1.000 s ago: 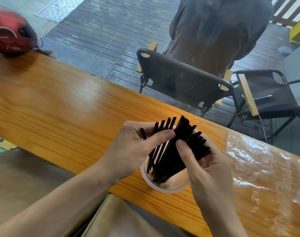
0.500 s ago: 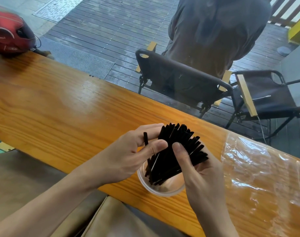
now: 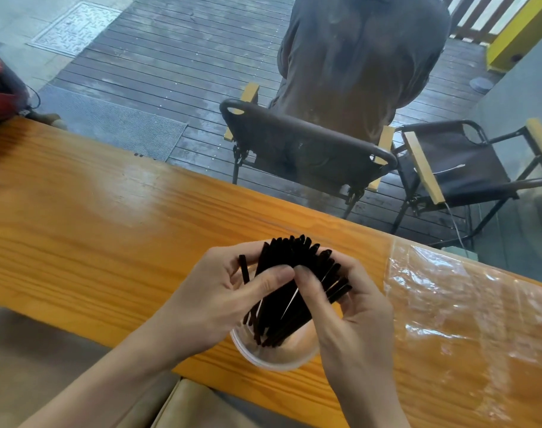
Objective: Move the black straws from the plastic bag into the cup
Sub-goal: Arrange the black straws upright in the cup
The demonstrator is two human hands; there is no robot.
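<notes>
A bundle of several black straws (image 3: 289, 274) stands fanned out in a clear plastic cup (image 3: 274, 361) near the front edge of the wooden counter (image 3: 93, 217). My left hand (image 3: 220, 299) wraps the bundle from the left, thumb pressed on the straws. From the right, my right hand (image 3: 353, 313) holds the same bundle, its thumb meeting the left thumb. One straw sticks out apart at the left. The clear plastic bag (image 3: 467, 307) lies flat on the counter to the right; no straws show in it.
A red helmet (image 3: 1, 91) sits at the counter's far left end. Beyond the glass a person sits in a black folding chair (image 3: 306, 149), with a second chair (image 3: 461, 168) beside it. A tan cushion (image 3: 201, 406) lies below the counter's near edge.
Both hands have pulled the fanned straws closer together, and the thumbs now touch. The bundle stays in the cup.
</notes>
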